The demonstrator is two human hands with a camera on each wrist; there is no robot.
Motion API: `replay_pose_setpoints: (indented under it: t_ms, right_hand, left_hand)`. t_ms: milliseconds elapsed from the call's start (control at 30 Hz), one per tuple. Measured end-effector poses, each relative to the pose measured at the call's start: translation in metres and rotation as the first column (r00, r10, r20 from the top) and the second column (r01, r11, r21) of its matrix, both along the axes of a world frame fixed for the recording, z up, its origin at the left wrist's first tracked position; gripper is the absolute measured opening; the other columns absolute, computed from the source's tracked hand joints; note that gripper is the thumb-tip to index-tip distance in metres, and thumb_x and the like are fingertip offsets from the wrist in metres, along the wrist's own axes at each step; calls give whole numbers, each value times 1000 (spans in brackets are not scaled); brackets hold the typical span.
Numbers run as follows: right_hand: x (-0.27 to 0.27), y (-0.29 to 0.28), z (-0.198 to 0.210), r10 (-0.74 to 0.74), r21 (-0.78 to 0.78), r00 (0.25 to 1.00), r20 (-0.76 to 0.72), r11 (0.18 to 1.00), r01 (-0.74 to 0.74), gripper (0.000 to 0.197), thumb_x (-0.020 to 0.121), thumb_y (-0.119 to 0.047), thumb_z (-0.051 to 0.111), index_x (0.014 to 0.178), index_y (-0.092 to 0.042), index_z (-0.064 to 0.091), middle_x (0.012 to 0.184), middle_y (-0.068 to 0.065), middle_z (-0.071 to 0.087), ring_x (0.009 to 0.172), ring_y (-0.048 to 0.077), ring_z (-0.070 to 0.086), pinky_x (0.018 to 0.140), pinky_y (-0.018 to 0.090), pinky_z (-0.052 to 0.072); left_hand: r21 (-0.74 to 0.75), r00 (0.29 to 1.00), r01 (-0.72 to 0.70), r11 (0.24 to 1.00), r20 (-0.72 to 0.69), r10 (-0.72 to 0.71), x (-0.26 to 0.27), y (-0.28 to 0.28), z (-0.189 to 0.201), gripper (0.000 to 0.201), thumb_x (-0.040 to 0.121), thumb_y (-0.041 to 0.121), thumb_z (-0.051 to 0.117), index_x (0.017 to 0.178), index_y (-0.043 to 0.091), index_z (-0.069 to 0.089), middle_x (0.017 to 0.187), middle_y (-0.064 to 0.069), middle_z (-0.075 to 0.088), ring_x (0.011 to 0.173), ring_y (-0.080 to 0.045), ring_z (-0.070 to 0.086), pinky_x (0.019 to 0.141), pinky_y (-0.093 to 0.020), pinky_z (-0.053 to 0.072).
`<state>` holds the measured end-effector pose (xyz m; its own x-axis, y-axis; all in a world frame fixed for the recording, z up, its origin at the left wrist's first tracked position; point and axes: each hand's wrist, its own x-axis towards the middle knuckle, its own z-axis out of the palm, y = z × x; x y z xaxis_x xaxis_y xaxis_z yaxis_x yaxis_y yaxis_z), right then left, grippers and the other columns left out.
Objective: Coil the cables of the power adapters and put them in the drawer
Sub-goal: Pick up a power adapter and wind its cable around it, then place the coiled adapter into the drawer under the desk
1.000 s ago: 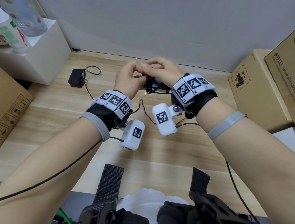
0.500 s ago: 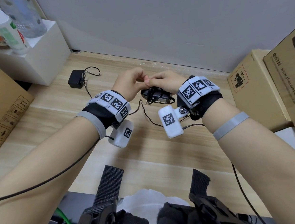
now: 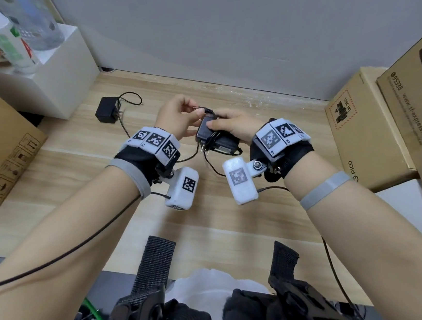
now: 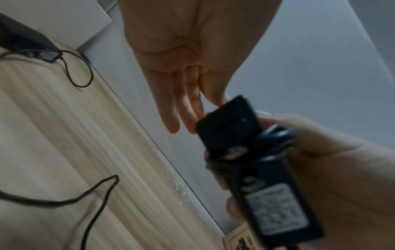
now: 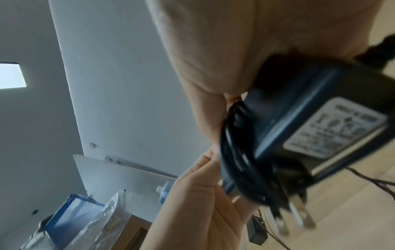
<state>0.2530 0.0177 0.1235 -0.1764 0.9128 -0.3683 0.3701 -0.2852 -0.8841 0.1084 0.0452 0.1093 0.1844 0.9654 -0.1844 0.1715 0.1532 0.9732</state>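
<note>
A black power adapter (image 3: 209,134) with its cable wound round the body is held above the wooden table (image 3: 211,235). My right hand (image 3: 235,129) grips it from the right, fingers curled over the wound cable (image 5: 239,160), and its metal prongs (image 5: 295,218) stick out below. At the adapter's far end, my left hand (image 3: 176,117) pinches the cable's barrel plug (image 3: 202,109) between thumb and forefinger. The other left fingers (image 4: 181,104) lie straight behind the adapter (image 4: 245,152). A second black adapter (image 3: 105,113) lies on the table at the far left, its cable (image 4: 91,72) loose. No drawer is in view.
A white box (image 3: 54,78) carrying bottles (image 3: 16,46) stands at the far left, with a cardboard box (image 3: 2,156) in front of it. Two cardboard boxes (image 3: 364,135) (image 3: 415,108) fill the right side. A grey wall closes the table's far edge.
The adapter has turned and now lies lengthwise in my right hand. My left hand has shifted up and left, and the cable's plug end now shows between its fingertips.
</note>
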Motion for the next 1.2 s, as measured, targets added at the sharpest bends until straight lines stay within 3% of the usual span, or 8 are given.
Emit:
replay_pose_setpoints:
  t_ms: [200,367,533,633,700,967,1100,1200]
  right_hand:
    - [-8,0,-12,-300,-26,930,-212,953,301,15,91,-10,53,79,-17,57,79,4,60,76,20,57,91,43,48]
    - [-32,-7,-25,-370,-215,809,-456,928,304,11,95,-13,48,87,-9,55,84,9,60,76,21,58,73,32,49]
    - [-64,-14,-48,-147,-228,938,-315,971,76,15,91,-22,56,105,-17,58,95,-3,60,82,7,52,70,28,35]
    - [-84,-22,-56,-40,-248,958,-283,968,-33,14,83,-12,66,77,-19,55,75,-4,56,65,8,49,62,23,35]
    - [-106,-30,-64,61,-262,961,-268,956,-134,19,78,-10,71,78,-18,54,71,-3,57,58,9,53,58,21,42]
    - [-222,-96,-82,510,-353,839,-191,762,-543,25,82,-10,67,104,-11,54,71,3,59,50,9,52,43,18,43]
    - [-273,-140,-107,601,-338,779,-179,706,-622,14,92,-25,55,84,-16,49,62,3,50,41,10,41,37,19,34]
    - [-302,-168,-141,635,-351,759,-142,685,-639,19,94,-28,50,78,-19,47,65,2,49,46,12,39,41,21,33]
  left_hand:
    - [-297,983,136,945,161,-91,-13,-19,0,25,89,41,54,98,18,50,96,5,56,75,-13,66,76,-41,56]
    - [-336,980,129,933,189,-67,-23,-42,-16,28,84,20,65,108,21,52,99,3,63,83,-13,68,65,-26,57]
    - [-324,969,-121,938,166,182,-68,-68,-38,29,84,3,61,106,21,54,87,8,64,87,-10,64,67,-25,55]
    - [-371,924,-241,897,196,330,-101,-91,-44,28,75,5,66,92,23,54,84,6,63,85,-15,64,63,-26,55]
    - [-380,892,-318,869,189,410,-128,-112,-49,30,64,11,64,90,24,58,83,5,64,81,-14,64,64,-27,56]
    - [-439,803,-486,756,117,584,-226,-219,-75,38,79,-1,57,116,8,60,97,-4,66,89,-15,63,79,-28,53]
    - [-505,732,-546,668,100,674,-264,-268,-94,25,67,14,62,88,23,73,78,5,72,77,-12,68,75,-27,53]
    - [-537,665,-606,587,65,744,-284,-297,-125,25,79,5,63,96,22,69,81,5,72,73,-10,68,72,-28,54]
